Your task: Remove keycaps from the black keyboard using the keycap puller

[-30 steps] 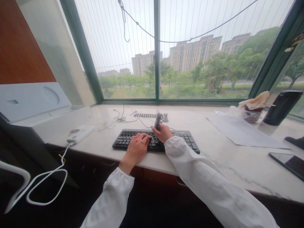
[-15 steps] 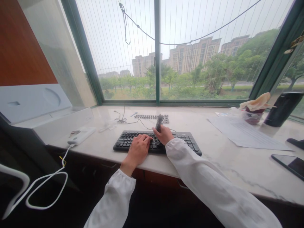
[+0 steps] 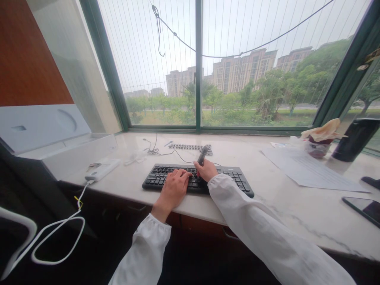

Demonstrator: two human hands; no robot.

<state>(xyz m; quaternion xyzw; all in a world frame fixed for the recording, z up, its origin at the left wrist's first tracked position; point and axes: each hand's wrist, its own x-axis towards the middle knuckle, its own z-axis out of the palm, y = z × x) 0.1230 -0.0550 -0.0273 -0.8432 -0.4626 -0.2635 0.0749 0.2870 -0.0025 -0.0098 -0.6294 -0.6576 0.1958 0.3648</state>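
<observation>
Head cam, fwd/down, kybd [image 3: 194,184] near.

left arm [image 3: 145,245] angles up from the bottom, right arm [image 3: 261,217] slants in from the lower right, both in baggy white sleeves [image 3: 279,235]. left wrist [image 3: 161,212] is bare, left hand [image 3: 174,187] palm down, fingers a bit bent. right hand [image 3: 207,170] sits just beside it, thumb up, fingers curled into a grip.

The keyboard [image 3: 194,185] near the front edge of the bench [image 3: 267,178] is black. The bench is white with wavy grey lines. The tool [image 3: 202,156] is dark grey with some red low down. Both sleeves [image 3: 261,217] are white. Along the back edge, the window frame [image 3: 198,99] is green.
</observation>
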